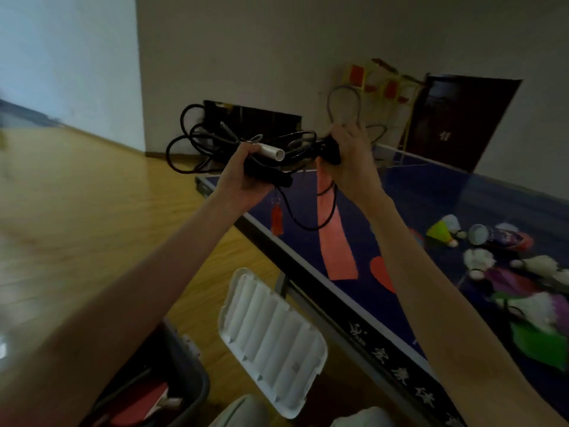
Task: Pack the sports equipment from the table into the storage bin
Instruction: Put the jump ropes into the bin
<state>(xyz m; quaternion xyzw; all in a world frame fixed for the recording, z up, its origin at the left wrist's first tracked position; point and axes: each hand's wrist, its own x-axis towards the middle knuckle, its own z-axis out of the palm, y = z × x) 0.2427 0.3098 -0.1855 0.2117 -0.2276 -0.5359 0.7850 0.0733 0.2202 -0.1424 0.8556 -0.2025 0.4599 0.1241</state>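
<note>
Tangled jump ropes [246,143] stretch between left hand [246,171] and right hand [348,149]

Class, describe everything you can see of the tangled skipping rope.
The skipping rope is a thin black cord bunched into loose tangled loops, held up in the air above the table's edge. It has a white tubular handle and dark handles. The left hand and the right hand each grip the bundle; one loop hangs down between them.

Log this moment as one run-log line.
left hand: grips jump ropes | right hand: grips same bundle | shuttlecocks: on table | bin: open
</note>
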